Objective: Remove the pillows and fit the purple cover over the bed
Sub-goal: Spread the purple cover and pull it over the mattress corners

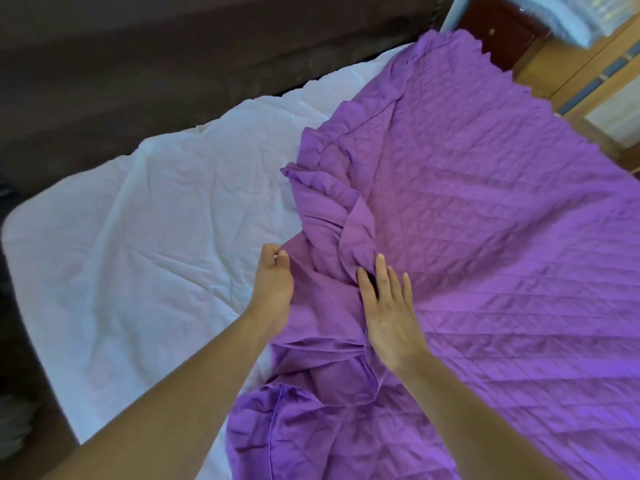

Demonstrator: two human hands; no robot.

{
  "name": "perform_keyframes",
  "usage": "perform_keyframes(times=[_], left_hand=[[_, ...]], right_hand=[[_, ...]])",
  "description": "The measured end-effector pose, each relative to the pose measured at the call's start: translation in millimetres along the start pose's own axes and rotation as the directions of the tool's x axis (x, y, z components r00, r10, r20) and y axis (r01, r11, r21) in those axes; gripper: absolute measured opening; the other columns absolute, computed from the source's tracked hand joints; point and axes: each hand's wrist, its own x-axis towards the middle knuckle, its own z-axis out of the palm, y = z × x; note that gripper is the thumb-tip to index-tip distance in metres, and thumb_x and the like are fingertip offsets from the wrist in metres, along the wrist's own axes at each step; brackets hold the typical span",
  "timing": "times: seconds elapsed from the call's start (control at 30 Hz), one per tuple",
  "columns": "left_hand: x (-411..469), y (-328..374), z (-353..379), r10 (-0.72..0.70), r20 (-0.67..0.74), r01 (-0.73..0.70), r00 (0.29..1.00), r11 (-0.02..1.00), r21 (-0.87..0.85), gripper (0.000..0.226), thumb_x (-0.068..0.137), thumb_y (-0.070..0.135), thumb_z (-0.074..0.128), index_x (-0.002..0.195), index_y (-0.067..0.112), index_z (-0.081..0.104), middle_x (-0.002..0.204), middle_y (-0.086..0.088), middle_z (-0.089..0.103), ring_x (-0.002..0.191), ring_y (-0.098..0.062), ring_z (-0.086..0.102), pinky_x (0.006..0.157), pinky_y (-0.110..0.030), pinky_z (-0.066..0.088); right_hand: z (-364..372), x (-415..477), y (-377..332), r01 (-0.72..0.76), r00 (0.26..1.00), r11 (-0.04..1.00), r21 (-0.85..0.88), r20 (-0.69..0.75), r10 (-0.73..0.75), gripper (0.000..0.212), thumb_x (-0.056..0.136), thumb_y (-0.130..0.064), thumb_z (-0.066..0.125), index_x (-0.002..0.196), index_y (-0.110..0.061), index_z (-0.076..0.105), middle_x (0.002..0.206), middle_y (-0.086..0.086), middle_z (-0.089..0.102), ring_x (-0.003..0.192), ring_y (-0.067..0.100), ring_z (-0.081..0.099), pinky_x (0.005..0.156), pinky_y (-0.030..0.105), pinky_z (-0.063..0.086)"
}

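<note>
- Found the purple quilted fabric cover (485, 209) lying over the right-hand part of the white-sheeted bed (138, 237), with its plain ruffled skirt (329, 216) bunched in folds near the bed's middle and the bed's left part bare white.
- Saw no pillows anywhere on the bed.
- Pinched the cover's plain edge with the left hand (273, 282), fingers curled against the thumb, at the boundary of purple and white near the bed's middle.
- Rested the right hand (388, 313) flat on the cover just beside the bunched skirt, fingers straight and slightly spread, one fingertip dipping into a fold.
- Judged the step in hand as drawing the cover across the bed's uncovered part, with roughly half the bed not yet covered.
- Called for finding the true hem among the folds first, not a mid-fold, to avoid dragging the skirt across twisted.
- Called for only light pressure from the flat hand, then lifting it off during the pull toward the bed's left edge, so as not to anchor the cloth.
- Needed a low, even pull, keeping the quilting lines square to the bed's sides and letting the skirt fall over the bed's edge rather than trapping it beneath.
- Noted a dark brown surface (173, 46) beyond the bed's far side and a wooden cabinet (571, 64) past its far right corner, neither in the way.
</note>
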Motion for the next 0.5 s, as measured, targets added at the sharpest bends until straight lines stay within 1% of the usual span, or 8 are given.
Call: perform_keyframes(times=[0.03, 0.07, 0.13, 0.2, 0.27, 0.37, 0.4, 0.5], left_hand=[[4, 3, -12, -0.041, -0.012, 0.040, 0.999, 0.997, -0.071, 0.029, 0.096, 0.013, 0.037, 0.071, 0.023, 0.043, 0.064, 0.002, 0.035, 0.057, -0.012, 0.031, 0.053, -0.027, 0.026], [6, 8, -24, -0.052, -0.020, 0.050, 0.998, 0.994, -0.099, 0.029, 0.096, 0.013, 0.037, 0.071, 0.023, 0.045, 0.065, 0.001, 0.037, 0.058, -0.012, 0.033, 0.054, -0.026, 0.026], [7, 22, -49, -0.004, -0.031, 0.001, 1.000, 0.996, -0.092, 0.029, 0.097, 0.011, 0.038, 0.071, 0.021, 0.044, 0.067, 0.001, 0.039, 0.062, -0.012, 0.034, 0.057, -0.028, 0.028], [6, 40, -74, 0.056, -0.031, -0.058, 0.998, 0.995, -0.086, 0.029, 0.098, 0.008, 0.037, 0.071, 0.019, 0.042, 0.067, 0.002, 0.039, 0.063, -0.009, 0.034, 0.058, -0.027, 0.029], [3, 58, -98, 0.076, -0.017, -0.077, 0.997, 0.994, -0.080, 0.029, 0.098, 0.007, 0.036, 0.072, 0.019, 0.040, 0.068, 0.002, 0.041, 0.062, -0.009, 0.034, 0.056, -0.025, 0.029], [-3, 80, -134, 0.031, 0.004, -0.031, 0.999, 0.996, -0.079, 0.029, 0.098, 0.009, 0.038, 0.071, 0.020, 0.044, 0.068, 0.001, 0.048, 0.059, -0.010, 0.038, 0.052, -0.025, 0.030], [-4, 87, -147, 0.017, 0.007, -0.016, 1.000, 0.994, -0.106, 0.029, 0.098, 0.010, 0.039, 0.071, 0.020, 0.045, 0.066, 0.001, 0.049, 0.058, -0.011, 0.039, 0.051, -0.026, 0.030], [-7, 102, -178, 0.014, 0.036, -0.009, 0.999, 0.992, -0.128, 0.027, 0.094, 0.013, 0.049, 0.068, 0.020, 0.050, 0.061, 0.004, 0.051, 0.057, -0.013, 0.041, 0.051, -0.026, 0.030]], right_hand=[[-6, 3, -7, 0.014, 1.000, 1.000, 0.007, 0.001, -0.014, 0.064, 0.073, 0.002, 0.032, 0.136, -0.004, 0.036, 0.141, 0.032, 0.036, 0.119, 0.047, 0.048, 0.099, 0.063, 0.035], [-11, 7, -15, 0.026, 1.000, 1.000, 0.008, -0.004, -0.026, 0.066, 0.072, 0.000, 0.026, 0.137, -0.006, 0.036, 0.141, 0.030, 0.037, 0.120, 0.045, 0.048, 0.099, 0.063, 0.034], [-23, 18, -34, 0.068, 0.998, 0.998, 0.008, -0.016, -0.068, 0.069, 0.072, -0.003, 0.023, 0.139, -0.009, 0.037, 0.142, 0.029, 0.037, 0.121, 0.043, 0.049, 0.099, 0.063, 0.034], [-33, 28, -54, 0.120, 0.992, 0.993, 0.013, -0.029, -0.119, 0.068, 0.073, -0.004, 0.026, 0.140, -0.011, 0.034, 0.144, 0.028, 0.035, 0.124, 0.043, 0.047, 0.100, 0.063, 0.032], [-42, 38, -76, 0.163, 0.986, 0.986, 0.028, -0.030, -0.162, 0.069, 0.073, -0.002, 0.032, 0.142, -0.012, 0.029, 0.146, 0.028, 0.031, 0.126, 0.043, 0.044, 0.101, 0.063, 0.030], [-57, 52, -115, 0.191, 0.982, 0.980, 0.065, -0.021, -0.190, 0.067, 0.077, -0.007, 0.029, 0.144, -0.015, 0.027, 0.148, 0.025, 0.031, 0.124, 0.042, 0.046, 0.101, 0.062, 0.030], [-64, 57, -130, 0.211, 0.977, 0.974, 0.084, -0.001, -0.212, 0.068, 0.079, -0.008, 0.031, 0.146, -0.016, 0.024, 0.149, 0.024, 0.029, 0.125, 0.042, 0.045, 0.102, 0.063, 0.028], [-75, 69, -161, 0.262, 0.962, 0.959, 0.108, 0.045, -0.268, 0.079, 0.084, -0.007, 0.047, 0.150, -0.020, 0.007, 0.155, 0.019, 0.013, 0.133, 0.042, 0.033, 0.108, 0.063, 0.011]])
